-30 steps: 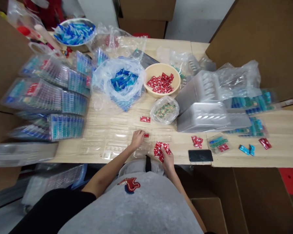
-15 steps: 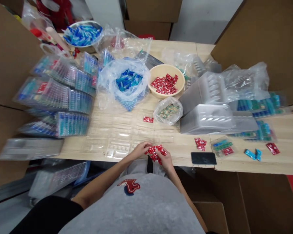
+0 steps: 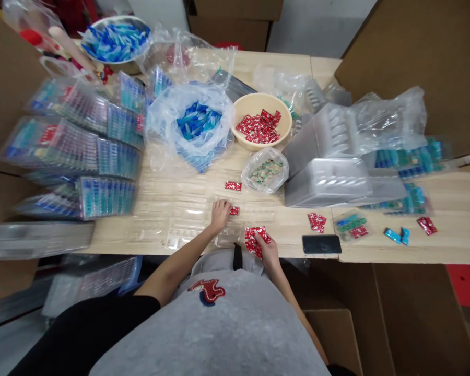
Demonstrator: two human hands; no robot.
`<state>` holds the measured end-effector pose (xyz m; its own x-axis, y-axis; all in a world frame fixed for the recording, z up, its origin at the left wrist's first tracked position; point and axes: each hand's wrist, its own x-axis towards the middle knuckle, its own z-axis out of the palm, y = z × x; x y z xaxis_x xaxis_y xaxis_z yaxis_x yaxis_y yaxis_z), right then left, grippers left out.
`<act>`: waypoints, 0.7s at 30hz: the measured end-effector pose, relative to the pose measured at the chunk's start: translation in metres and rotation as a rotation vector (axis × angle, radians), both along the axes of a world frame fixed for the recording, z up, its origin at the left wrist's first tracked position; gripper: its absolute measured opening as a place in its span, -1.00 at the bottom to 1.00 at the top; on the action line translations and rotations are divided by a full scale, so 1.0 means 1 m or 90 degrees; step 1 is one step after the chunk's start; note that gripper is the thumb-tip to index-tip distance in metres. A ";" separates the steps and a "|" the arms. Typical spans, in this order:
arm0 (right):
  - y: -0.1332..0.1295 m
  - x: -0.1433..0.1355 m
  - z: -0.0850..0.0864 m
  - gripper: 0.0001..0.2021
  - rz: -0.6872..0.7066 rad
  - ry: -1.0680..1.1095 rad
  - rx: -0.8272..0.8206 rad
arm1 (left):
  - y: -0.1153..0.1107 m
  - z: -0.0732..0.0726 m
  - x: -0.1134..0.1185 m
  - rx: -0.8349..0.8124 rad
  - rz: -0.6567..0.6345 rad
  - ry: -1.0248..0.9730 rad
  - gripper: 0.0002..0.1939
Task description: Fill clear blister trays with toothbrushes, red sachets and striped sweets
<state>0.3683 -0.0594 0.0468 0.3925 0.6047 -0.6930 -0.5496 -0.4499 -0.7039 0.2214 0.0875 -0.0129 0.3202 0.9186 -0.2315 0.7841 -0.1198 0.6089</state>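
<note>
Over the clear plastic trays (image 3: 186,230) on the table, my left hand (image 3: 220,215) has its fingers closed on the edge of a small red packet (image 3: 234,210). Nearer the table's front edge, my right hand (image 3: 268,248) grips a fanned bunch of red packets (image 3: 254,240). One more red packet (image 3: 233,186) lies flat just beyond my left hand. Behind it stand a cream bowl (image 3: 241,137) of red packets and a small clear bag (image 3: 265,169) with green and beige pieces.
A plastic bag (image 3: 164,117) of blue packets and a metal bowl (image 3: 131,67) are at the back left. Filled clear packs (image 3: 82,141) line the left. Stacked clear trays (image 3: 329,183) stand at right, with a black phone (image 3: 321,244) in front of them.
My left hand has moved forward and left, away from my right hand, with one red packet at its fingers. My right hand keeps the bunch. The view has shifted slightly.
</note>
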 end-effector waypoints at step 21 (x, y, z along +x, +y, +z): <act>-0.038 0.012 -0.014 -0.68 -0.134 0.069 -0.027 | -0.029 0.008 0.108 -0.109 -0.214 -0.070 -0.75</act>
<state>0.3799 -0.0973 0.0329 0.4282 0.4865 -0.7615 -0.7062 -0.3457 -0.6179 0.3289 0.0583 -0.0054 0.6287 0.7086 -0.3202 0.6469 -0.2482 0.7210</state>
